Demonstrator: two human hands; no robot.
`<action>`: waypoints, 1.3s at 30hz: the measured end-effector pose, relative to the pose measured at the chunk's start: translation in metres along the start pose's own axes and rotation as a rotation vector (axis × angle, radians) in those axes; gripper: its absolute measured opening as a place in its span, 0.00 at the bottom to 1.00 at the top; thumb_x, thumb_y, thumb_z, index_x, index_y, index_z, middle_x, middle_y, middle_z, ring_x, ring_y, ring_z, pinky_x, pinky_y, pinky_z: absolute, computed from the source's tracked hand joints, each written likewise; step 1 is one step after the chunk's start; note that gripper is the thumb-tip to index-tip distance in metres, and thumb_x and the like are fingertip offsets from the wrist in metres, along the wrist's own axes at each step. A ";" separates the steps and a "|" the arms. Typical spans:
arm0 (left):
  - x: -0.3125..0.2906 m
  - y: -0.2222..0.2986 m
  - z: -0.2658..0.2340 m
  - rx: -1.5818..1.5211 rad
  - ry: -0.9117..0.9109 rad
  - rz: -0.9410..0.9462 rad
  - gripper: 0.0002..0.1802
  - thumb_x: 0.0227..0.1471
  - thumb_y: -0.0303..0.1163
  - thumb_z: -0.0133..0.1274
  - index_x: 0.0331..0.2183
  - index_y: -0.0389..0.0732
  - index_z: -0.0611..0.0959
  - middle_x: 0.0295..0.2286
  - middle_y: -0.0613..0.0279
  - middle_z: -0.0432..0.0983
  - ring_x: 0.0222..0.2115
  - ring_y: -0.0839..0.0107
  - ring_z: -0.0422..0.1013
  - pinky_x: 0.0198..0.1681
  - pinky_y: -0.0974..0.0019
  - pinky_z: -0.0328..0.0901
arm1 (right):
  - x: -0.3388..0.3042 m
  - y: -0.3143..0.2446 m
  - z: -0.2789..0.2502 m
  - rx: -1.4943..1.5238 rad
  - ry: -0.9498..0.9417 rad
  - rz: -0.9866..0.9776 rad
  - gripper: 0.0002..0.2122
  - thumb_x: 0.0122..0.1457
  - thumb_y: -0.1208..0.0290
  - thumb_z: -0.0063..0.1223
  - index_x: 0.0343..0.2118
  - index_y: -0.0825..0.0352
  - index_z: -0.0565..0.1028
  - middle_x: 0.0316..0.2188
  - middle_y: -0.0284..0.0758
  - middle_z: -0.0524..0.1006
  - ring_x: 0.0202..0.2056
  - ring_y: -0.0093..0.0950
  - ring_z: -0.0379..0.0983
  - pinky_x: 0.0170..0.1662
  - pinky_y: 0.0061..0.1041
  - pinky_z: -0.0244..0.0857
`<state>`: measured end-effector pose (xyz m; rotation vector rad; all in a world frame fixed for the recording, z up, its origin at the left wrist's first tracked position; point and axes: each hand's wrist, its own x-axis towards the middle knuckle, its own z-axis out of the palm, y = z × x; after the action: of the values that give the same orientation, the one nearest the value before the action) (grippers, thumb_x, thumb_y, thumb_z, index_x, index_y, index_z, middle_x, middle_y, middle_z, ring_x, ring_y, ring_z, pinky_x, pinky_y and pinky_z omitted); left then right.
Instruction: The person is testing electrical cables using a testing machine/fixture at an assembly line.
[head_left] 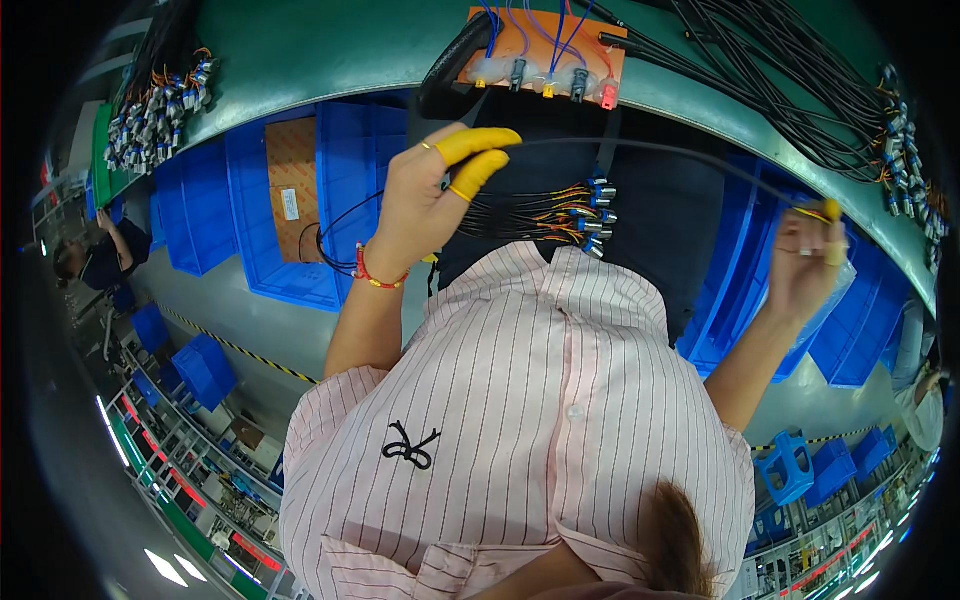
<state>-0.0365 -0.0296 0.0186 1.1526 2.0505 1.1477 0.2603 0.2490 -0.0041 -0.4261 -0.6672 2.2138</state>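
A thin black cable (655,149) stretches in a shallow arc between my two hands, above my lap. My left hand (428,195), with yellow finger cots on thumb and forefinger, pinches it near the middle of the view. Toward the right side my right hand (806,250), also with yellow finger cots, is closed on the cable's other part; its fingertips are slightly blurred. Below the cable, a bundle of black cables with silver-blue connectors (592,216) and orange-yellow wires lies across my lap. Past my left hand, a loop of black cable hangs by the wrist.
An orange board (540,50) with several coloured connectors and wires sits at the green bench's (330,50) edge. Cable bundles lie at the bench's left (165,115) and right (790,80). Blue bins (275,265) stand below. A co-worker (105,250) is at far left.
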 end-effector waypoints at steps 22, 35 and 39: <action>0.004 -0.003 0.049 -1.532 -0.034 -0.310 0.19 0.63 0.36 0.41 0.49 0.32 0.69 0.27 0.63 0.67 0.15 0.84 0.58 0.21 0.80 0.55 | 0.003 0.006 0.003 -0.152 0.220 -0.176 0.10 0.42 0.70 0.46 0.24 0.71 0.65 0.23 0.35 0.58 0.28 0.26 0.52 0.37 0.27 0.48; 0.014 0.001 0.054 -1.446 0.017 -0.416 0.17 0.62 0.34 0.42 0.46 0.31 0.71 0.24 0.65 0.66 0.14 0.86 0.53 0.20 0.82 0.53 | 0.011 0.033 0.015 -0.341 0.006 -0.097 0.09 0.48 0.66 0.42 0.23 0.68 0.67 0.20 0.32 0.60 0.28 0.26 0.53 0.39 0.27 0.48; 0.016 0.000 0.050 -1.572 -0.022 -0.431 0.17 0.62 0.32 0.40 0.46 0.27 0.69 0.24 0.65 0.65 0.14 0.88 0.52 0.20 0.83 0.53 | 0.011 0.032 0.014 -0.313 0.013 -0.078 0.10 0.48 0.65 0.41 0.24 0.69 0.68 0.20 0.32 0.61 0.29 0.26 0.54 0.39 0.28 0.47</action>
<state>-0.0066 0.0052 -0.0075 -0.0746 0.7081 1.8053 0.2273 0.2349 -0.0124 -0.5601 -1.0121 2.0358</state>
